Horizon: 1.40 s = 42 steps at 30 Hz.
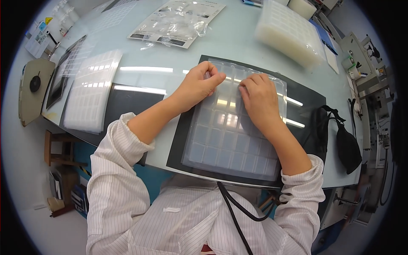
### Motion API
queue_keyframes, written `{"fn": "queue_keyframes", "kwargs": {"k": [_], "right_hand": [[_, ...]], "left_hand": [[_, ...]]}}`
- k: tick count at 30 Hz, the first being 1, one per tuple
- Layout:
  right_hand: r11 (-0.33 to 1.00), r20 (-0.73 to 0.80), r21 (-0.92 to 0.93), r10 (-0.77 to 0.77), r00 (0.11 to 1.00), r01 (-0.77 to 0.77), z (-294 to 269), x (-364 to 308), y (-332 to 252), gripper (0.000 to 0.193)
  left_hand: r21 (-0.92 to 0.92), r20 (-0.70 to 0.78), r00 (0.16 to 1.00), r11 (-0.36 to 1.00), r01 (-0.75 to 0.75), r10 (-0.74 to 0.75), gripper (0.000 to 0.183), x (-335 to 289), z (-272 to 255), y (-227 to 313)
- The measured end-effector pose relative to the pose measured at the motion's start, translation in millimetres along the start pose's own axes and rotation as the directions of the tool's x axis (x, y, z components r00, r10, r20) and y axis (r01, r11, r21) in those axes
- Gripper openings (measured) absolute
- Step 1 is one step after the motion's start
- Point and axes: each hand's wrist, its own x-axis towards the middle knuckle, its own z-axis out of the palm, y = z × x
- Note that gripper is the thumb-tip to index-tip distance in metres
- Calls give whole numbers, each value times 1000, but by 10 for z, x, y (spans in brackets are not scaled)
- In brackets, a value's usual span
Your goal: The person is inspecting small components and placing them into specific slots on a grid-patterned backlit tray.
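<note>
Clear glossy plastic tray (221,140) (smooth)

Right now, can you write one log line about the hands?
left hand: pinching tray edge | right hand: flat on clear compartment tray | under: black mat

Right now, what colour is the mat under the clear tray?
Black. The mat lies under the clear tray; the head view shows it best.

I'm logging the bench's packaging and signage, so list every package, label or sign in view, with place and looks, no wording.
Clear plastic bags: far side of the table, flat heap on a sheet with dark label strips.
Bagged stack of trays: far right, milky white block in clear wrap.
Warning sign: far left, small yellow triangle.
Labels: far left, small white and blue cards.
No screens visible.
</note>
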Motion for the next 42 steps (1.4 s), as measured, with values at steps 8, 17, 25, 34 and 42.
{"fn": "queue_keyframes", "kwargs": {"k": [8, 17, 25, 34, 42], "right_hand": [[997, -13, 72, 9, 1000, -9, -15, 7, 14, 8], [999, -30, 51, 2, 1000, -1, 14, 26, 18, 8], [917, 19, 391, 76, 997, -77, -77, 59, 0, 7], [979, -29, 122, 165, 986, -161, -109, -166, 286, 10], [987, 16, 96, 130, 991, -131, -151, -141, 246, 6]], "left_hand": [[12, 11, 1000, 1000, -26, 26, 22, -27, 26, 38], [34, 3, 1000, 999, 3, -3, 21, -27, 40, 72], [275, 40, 994, 955, -112, 105, 25, -67, 109, 130], [57, 132, 991, 998, -11, 3, 24, -57, 231, 123], [46, 104, 994, 999, 25, -30, 12, -7, 217, 143]]}}
